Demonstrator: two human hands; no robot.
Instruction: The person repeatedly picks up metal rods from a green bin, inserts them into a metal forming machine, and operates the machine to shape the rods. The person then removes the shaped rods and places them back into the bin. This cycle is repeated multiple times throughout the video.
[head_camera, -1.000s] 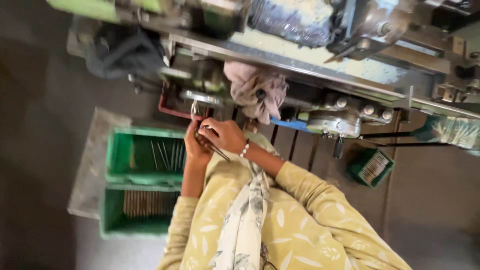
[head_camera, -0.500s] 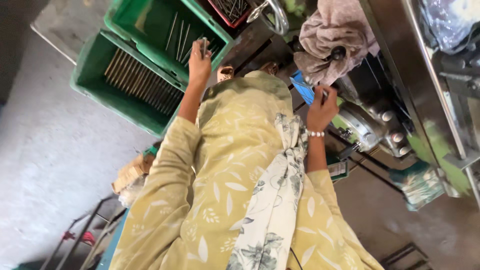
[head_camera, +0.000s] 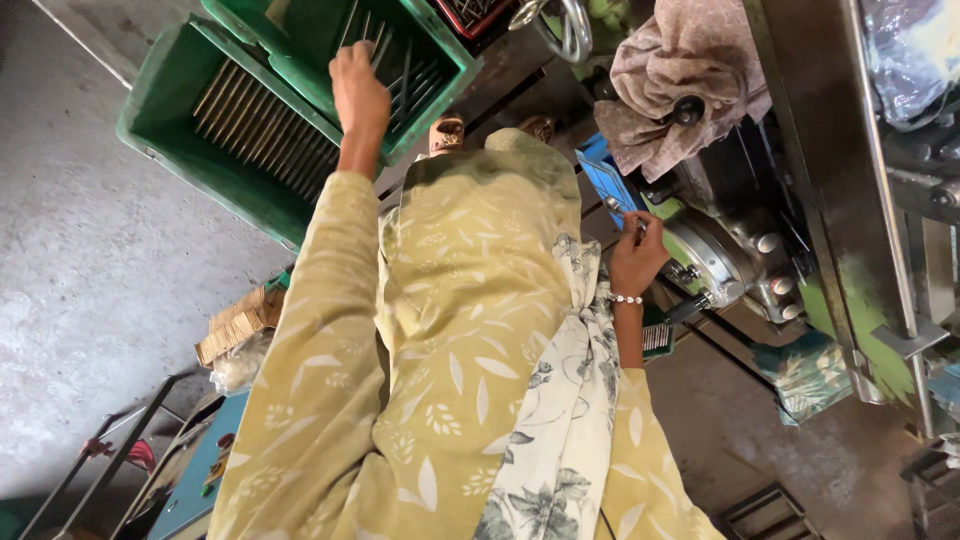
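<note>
Your left hand (head_camera: 358, 95) has swung out to the green bin (head_camera: 300, 70), curled over its metal rods (head_camera: 400, 65), while your right hand (head_camera: 636, 262) pinches a rod (head_camera: 622, 210) beside the machine (head_camera: 740, 250).

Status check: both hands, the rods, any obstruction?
Left hand down in the green crate, at the metal rods. Right hand pinching a thin rod by the machine. Nothing blocking either hand.

Left hand (head_camera: 358, 92) stretches far forward, fingers curled; right hand (head_camera: 636, 258) is raised, wrist bent, fingers pinched.
</note>
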